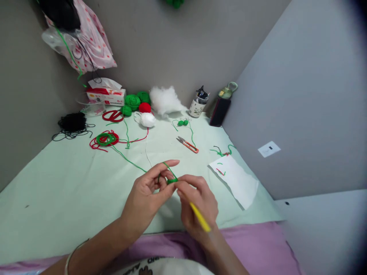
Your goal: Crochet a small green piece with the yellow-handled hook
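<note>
Between the fingertips of my left hand [149,191] is a small green crochet piece [172,181], pinched by thumb and fingers. A strand of green yarn [129,161] loops over my raised left index finger and trails back to a green coil on the table. My right hand [197,202] is closed around a yellow-handled crochet hook [200,217], whose handle sticks out below the palm. The hook's tip is hidden at the green piece, where the fingers of both hands meet.
Orange thread snips [187,145] and two small green pieces [182,123] lie ahead. Green yarn balls [132,102], a white ball [147,120], stuffing [166,100], a tissue box [106,95] and a pen cup [197,106] stand at the back. White paper [237,183] lies right.
</note>
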A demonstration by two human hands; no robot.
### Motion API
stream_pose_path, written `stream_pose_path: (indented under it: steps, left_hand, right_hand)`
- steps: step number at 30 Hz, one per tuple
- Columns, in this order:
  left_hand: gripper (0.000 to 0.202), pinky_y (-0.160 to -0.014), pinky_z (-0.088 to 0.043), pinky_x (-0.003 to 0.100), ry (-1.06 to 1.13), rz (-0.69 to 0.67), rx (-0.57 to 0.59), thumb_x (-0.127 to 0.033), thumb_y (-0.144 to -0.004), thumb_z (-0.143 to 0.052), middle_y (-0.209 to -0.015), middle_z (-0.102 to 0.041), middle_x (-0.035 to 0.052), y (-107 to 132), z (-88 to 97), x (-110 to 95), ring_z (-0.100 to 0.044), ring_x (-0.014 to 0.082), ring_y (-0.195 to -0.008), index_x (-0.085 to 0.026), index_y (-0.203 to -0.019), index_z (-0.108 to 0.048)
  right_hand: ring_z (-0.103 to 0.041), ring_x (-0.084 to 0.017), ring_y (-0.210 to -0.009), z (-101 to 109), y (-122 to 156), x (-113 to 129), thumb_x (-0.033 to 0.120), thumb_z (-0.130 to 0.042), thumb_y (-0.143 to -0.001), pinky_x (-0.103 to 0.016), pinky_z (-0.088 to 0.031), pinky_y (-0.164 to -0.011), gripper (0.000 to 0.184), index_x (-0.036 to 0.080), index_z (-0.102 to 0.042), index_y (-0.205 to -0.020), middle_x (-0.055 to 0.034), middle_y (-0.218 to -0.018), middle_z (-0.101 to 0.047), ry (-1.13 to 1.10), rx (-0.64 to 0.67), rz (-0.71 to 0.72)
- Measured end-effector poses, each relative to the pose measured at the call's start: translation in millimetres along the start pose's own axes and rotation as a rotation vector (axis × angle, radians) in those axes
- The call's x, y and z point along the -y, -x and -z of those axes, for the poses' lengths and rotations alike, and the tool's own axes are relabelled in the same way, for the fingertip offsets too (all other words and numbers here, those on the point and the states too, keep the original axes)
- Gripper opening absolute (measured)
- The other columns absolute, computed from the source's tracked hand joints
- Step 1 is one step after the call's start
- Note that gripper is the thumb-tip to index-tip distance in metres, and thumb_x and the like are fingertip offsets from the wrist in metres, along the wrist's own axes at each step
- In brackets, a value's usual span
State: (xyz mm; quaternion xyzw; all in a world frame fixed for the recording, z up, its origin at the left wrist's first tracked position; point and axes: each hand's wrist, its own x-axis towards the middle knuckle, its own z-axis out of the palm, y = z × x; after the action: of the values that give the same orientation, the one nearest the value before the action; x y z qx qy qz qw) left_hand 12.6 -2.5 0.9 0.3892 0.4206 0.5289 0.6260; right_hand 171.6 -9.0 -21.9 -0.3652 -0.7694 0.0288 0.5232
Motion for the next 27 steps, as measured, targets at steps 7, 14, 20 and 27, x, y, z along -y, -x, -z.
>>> stream_pose_path:
  steps: [7,14,20,27]
  left_hand:
    - [0.039,-0.073,-0.054,0.022,0.377,0.281,0.136,-0.026,-0.080,-0.092,-0.071,-0.051,-0.0074,-8,4.0,-5,-0.034,0.0027,-0.055,-0.022,-0.118,-0.084]
    - [0.038,-0.070,-0.055,0.023,0.198,0.146,0.120,-0.031,-0.082,-0.090,-0.091,-0.065,-0.0018,-5,-0.9,-5,-0.060,0.0100,-0.072,-0.032,-0.120,-0.083]
    - [0.048,-0.066,-0.051,0.019,0.271,0.145,0.086,-0.032,-0.080,-0.093,-0.085,-0.068,-0.0016,-4,-4.7,1,-0.052,0.0069,-0.065,-0.027,-0.126,-0.081]
    - [0.029,-0.056,-0.045,0.016,0.417,0.271,0.140,-0.022,-0.082,-0.088,-0.067,-0.045,-0.0089,-11,3.0,-1,-0.024,0.0010,-0.049,-0.019,-0.111,-0.086]
  right_hand:
    - [-0.071,-0.018,-0.084,2,-7,-4,0.011,-0.056,-0.103,-0.032,-0.059,-0.071,0.027,0.027,-0.076,-0.111,-0.0049,-0.096,-0.074,-0.282,-0.135,-0.177]
    - [-0.073,-0.020,-0.091,-4,-19,-8,0.021,-0.062,-0.104,-0.034,-0.061,-0.076,0.019,0.028,-0.080,-0.102,-0.0040,-0.095,-0.078,-0.565,-0.104,-0.361]
    - [-0.073,-0.020,-0.094,-8,-3,-6,0.008,-0.067,-0.098,-0.033,-0.062,-0.077,0.040,0.033,-0.077,-0.126,-0.0068,-0.109,-0.075,-0.127,-0.092,-0.083]
    - [-0.068,-0.016,-0.081,-1,-6,-6,0.011,-0.062,-0.102,-0.030,-0.057,-0.069,0.030,0.031,-0.080,-0.113,-0.0029,-0.094,-0.074,-0.418,-0.172,-0.297]
